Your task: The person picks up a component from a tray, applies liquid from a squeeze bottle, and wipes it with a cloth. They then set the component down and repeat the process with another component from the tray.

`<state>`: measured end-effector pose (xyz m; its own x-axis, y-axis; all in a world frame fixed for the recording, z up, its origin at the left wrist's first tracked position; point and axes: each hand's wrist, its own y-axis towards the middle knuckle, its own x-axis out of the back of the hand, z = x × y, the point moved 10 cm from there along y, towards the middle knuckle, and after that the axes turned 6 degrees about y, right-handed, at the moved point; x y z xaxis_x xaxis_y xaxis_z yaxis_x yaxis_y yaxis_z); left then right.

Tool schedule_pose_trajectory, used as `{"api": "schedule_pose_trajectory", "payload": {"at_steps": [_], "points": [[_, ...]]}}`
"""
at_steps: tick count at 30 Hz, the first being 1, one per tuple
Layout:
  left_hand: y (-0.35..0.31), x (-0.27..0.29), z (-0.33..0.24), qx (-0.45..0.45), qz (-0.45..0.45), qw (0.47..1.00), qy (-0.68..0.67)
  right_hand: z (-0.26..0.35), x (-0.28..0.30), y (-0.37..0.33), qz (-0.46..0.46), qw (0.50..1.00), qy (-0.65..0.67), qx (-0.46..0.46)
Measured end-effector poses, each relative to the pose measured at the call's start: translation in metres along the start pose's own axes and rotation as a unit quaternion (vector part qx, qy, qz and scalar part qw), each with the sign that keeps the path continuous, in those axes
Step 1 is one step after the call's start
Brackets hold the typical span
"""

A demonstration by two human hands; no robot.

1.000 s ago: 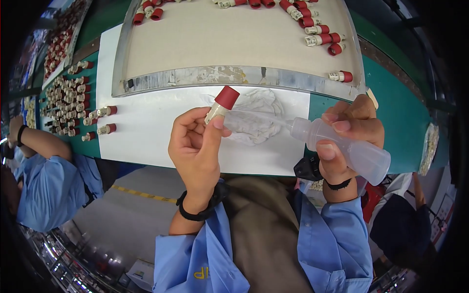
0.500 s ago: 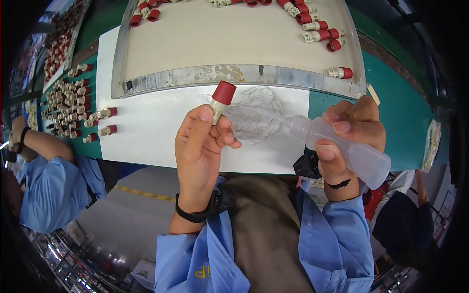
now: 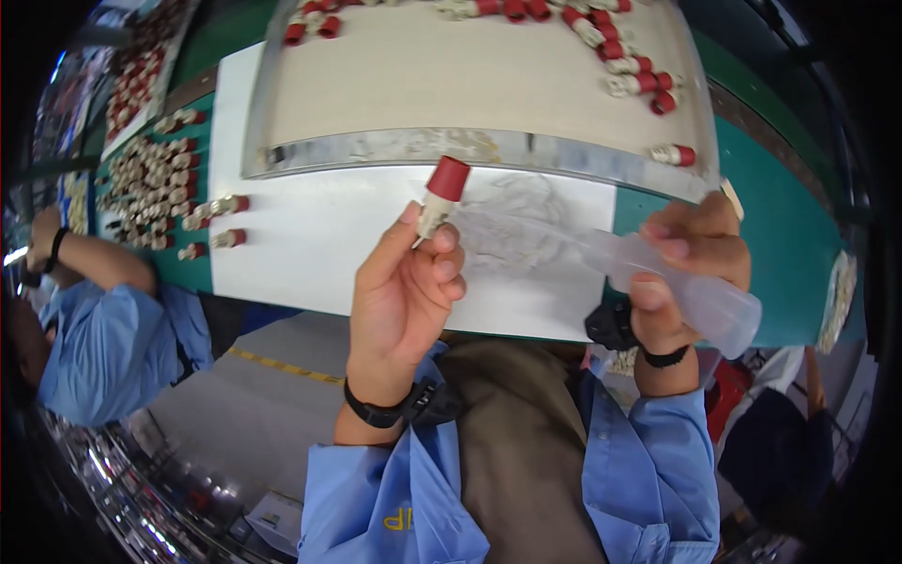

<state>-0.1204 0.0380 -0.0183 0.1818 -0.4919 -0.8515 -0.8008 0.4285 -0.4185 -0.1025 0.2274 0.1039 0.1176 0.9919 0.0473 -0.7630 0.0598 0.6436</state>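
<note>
Pinched upright between the thumb and fingers of my left hand (image 3: pixel 404 301) is a small cylindrical part (image 3: pixel 447 180) with a red cap-like top and a cream lower body, tilted slightly right. My right hand (image 3: pixel 700 240) grips a translucent squeeze bottle (image 3: pixel 723 315) lying almost on its side. Its long clear nozzle points left toward the part, near its cream section; blur hides whether the tip touches it. Below the nozzle, a crumpled whitish cloth or sheet (image 3: pixel 526 211) lies on the white work surface (image 3: pixel 282 254).
Beyond my hands stands a tray with a worn metal rim (image 3: pixel 395 148), holding several similar parts (image 3: pixel 631 83). Many more stand in rows on the green mat (image 3: pixel 202 268) at left. A co-worker in a blue sleeve (image 3: pixel 108 348) sits left; another person in dark clothing (image 3: pixel 775 451) is at right.
The whole view has shifted, so most things appear farther right. The part leans slightly more to the right in my left hand. The bottle stays in my right hand, now blurred.
</note>
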Motion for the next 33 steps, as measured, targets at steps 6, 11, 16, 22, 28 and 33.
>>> {"api": "schedule_pose_trajectory", "payload": {"at_steps": [6,11,16,22,28,33], "points": [[-0.052,0.016,-0.117,-0.297,-0.181,0.742,0.573,-0.020,0.060,-0.008,-0.216,0.966,0.140,-0.031],[-0.082,-0.008,-0.192,-0.301,-0.305,0.334,0.840,-0.028,0.049,-0.001,-0.150,0.972,0.175,-0.038],[-0.056,0.005,-0.193,-0.278,-0.272,0.204,0.899,-0.033,0.043,0.001,-0.127,0.984,0.122,-0.039],[-0.053,-0.010,-0.181,-0.306,-0.257,0.250,0.882,-0.035,0.091,-0.002,-0.292,0.944,0.149,-0.033],[0.019,-0.109,-0.095,-0.316,-0.010,0.417,0.852,-0.024,0.133,-0.004,-0.401,0.911,0.094,0.024],[0.125,-0.153,0.018,-0.274,0.111,0.334,0.895,-0.026,0.138,-0.001,-0.427,0.904,0.024,0.024]]}}
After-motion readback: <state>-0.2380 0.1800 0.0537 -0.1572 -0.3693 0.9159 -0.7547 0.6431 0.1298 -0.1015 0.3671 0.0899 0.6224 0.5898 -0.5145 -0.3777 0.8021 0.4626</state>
